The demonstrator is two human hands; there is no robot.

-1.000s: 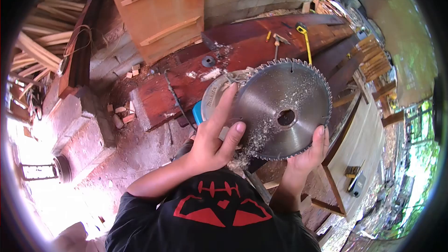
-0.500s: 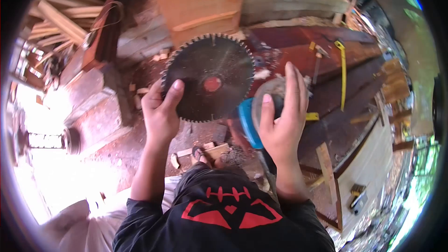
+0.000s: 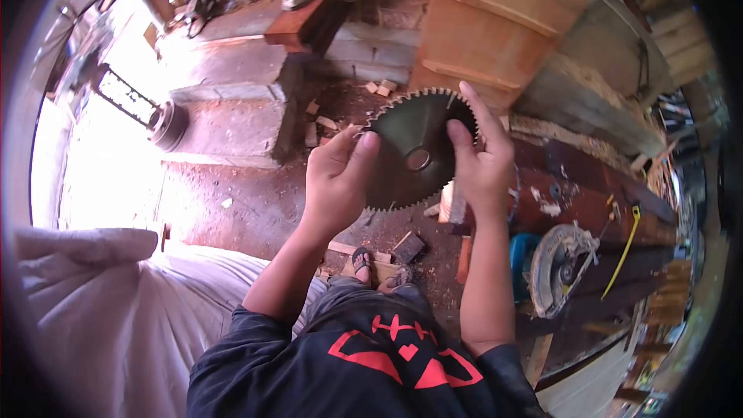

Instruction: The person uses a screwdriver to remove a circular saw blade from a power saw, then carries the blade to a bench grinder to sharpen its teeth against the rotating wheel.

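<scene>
A round, dark saw blade [image 3: 402, 139] with a toothed rim and a small centre hole is held up in front of the body, its face toward the camera. My left hand [image 3: 340, 174] grips its left edge, thumb on the face. On the right edge, my right hand [image 3: 484, 155] holds the blade with the thumb on the face and fingers behind the rim. To the right of my right forearm, a blue circular saw [image 3: 553, 267] with a grey guard rests on dark reddish boards [image 3: 573, 209].
A yellow measuring tape [image 3: 623, 251] lies on the boards at the right. Concrete steps [image 3: 232, 124] stand at the left, with a thick reddish beam [image 3: 321, 19] above them. A wooden panel [image 3: 495, 23] leans behind the blade. Wood scraps [image 3: 408, 246] lie near the feet.
My right hand has left the area over the circular saw and taken hold of the blade's right edge. The blade is tilted differently. The view has swung left.
</scene>
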